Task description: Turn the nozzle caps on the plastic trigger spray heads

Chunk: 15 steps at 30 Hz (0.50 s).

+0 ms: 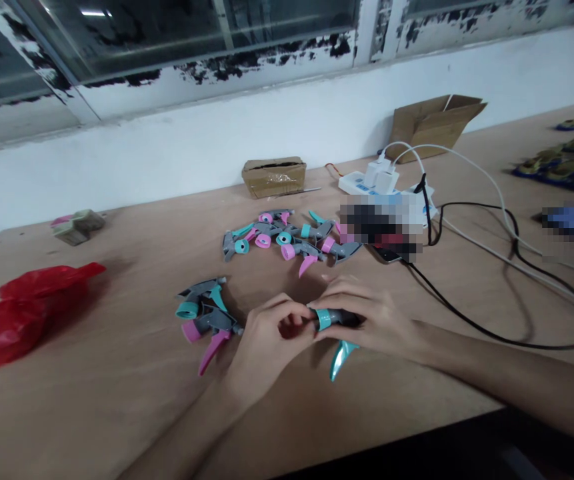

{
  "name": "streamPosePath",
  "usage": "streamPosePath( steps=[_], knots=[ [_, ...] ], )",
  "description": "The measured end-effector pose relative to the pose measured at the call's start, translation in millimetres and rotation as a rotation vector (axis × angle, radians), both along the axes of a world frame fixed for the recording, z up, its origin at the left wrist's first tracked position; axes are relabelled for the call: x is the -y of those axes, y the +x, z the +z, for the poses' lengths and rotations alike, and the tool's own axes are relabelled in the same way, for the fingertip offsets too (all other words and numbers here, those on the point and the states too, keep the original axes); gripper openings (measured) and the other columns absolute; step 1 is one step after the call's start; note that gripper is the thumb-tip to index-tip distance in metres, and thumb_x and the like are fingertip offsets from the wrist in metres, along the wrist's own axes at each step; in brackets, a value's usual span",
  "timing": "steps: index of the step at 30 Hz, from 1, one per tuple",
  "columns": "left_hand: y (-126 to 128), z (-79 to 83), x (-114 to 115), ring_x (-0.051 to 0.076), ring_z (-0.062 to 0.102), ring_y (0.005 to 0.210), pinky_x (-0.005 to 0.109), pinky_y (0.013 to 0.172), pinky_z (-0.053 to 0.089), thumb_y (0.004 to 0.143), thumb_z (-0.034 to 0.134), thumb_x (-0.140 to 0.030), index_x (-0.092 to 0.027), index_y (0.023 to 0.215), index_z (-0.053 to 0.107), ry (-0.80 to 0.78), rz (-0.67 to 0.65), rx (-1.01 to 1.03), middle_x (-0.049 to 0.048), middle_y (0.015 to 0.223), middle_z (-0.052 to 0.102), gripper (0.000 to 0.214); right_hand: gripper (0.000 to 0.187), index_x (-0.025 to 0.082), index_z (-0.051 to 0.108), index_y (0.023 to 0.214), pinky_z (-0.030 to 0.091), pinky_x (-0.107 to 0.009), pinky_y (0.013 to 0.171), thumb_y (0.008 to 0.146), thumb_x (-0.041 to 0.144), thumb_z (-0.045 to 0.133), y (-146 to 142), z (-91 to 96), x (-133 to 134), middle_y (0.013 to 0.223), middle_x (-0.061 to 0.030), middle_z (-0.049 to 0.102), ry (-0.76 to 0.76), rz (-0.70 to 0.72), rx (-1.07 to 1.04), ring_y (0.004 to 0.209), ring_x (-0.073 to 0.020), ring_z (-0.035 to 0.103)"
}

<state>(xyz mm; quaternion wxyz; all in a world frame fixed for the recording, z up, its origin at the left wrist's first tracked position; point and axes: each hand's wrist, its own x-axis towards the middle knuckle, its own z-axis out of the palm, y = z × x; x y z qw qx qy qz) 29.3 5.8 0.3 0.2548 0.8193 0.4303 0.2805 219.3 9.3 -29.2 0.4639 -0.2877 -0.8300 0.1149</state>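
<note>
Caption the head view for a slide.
Right hand holding a grey spray head, left hand at its teal collar, more spray heads lying on the table.

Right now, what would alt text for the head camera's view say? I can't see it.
A person's right hand holds a grey plastic spray head with a turquoise collar and lever above a brown table, the left hand at its collar end. Similar grey heads with pink or turquoise parts lie nearby; a crumpled red plastic bag sits at left.
</note>
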Motion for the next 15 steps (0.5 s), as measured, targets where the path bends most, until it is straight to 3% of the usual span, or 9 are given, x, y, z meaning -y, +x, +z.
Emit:
streamPosePath(
  steps=[6,10,15],
  knots=[
    [-9.5,-3.7,1.2,0.011,0.058,0.067,0.023,0.062,0.047,0.089,0.044,-0.019,-0.018,0.088,0.063,0.322,-0.116,-0.218,0.0011,0.082,0.059,0.019,0.032,0.019,0.064,0.096,0.048,-0.037,0.092,0.067,0.032,0.072,-2.9,-0.5,-0.2,0.088,-0.0034,0.067,-0.114,-0.027,-0.017,0.096,-0.0186,0.060],
    [-10.0,-3.0,-0.1,0.010,0.058,0.069,0.022,0.064,0.047,0.087,0.050,-0.021,-0.018,0.089,0.062,0.373,-0.088,-0.075,0.0007,0.081,0.058,0.012,0.038,0.020,0.064,0.097,0.041,-0.040,0.099,0.062,0.032,0.075,-3.8,6.5,-2.2,0.088,-0.0016,0.068,-0.237,0.044,-0.098,0.090,-0.0162,0.062],
    [-11.0,1.9,-3.4,0.008,0.054,0.065,0.020,0.061,0.046,0.083,0.056,-0.014,-0.017,0.086,0.060,0.444,0.010,0.087,-0.0002,0.078,0.056,0.006,0.041,0.025,0.063,0.101,0.028,-0.047,0.106,0.062,0.032,0.076,1.2,14.8,-5.1,0.099,-0.0028,0.068,-0.208,0.076,-0.126,0.097,-0.0180,0.062]
  ],
)
